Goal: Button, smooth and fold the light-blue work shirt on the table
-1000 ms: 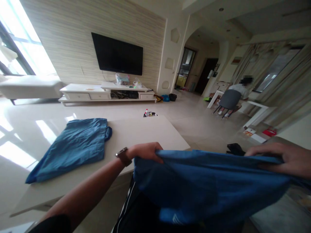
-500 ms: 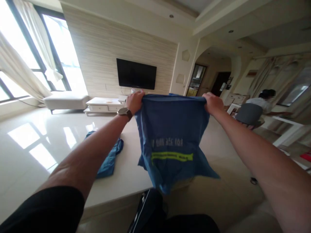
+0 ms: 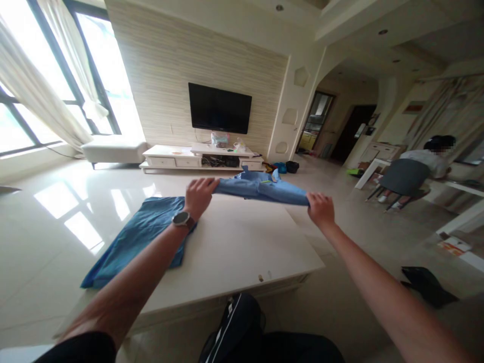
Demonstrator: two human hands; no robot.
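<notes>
A blue garment (image 3: 264, 189), its exact kind not clear, is stretched in the air above the white table (image 3: 234, 247). My left hand (image 3: 199, 197), with a watch on the wrist, grips one end of its near edge. At the other end, my right hand (image 3: 321, 207) is closed on the same edge. The cloth billows away from me, so its printed face is mostly hidden; a sliver of yellow-green shows. Another blue cloth (image 3: 139, 237) lies flat on the left side of the table, partly behind my left forearm.
Beyond the table stand a low white TV cabinet (image 3: 172, 157) and a white bench (image 3: 113, 150) by the window. A person (image 3: 419, 164) sits on a grey chair (image 3: 404, 176) at the right. A dark object (image 3: 429, 285) lies on the floor at right.
The garment hung down with its lettering facing me; now it is flung up and outward, almost level. Both hands have come lower, still gripping its edge. The view has shifted slightly.
</notes>
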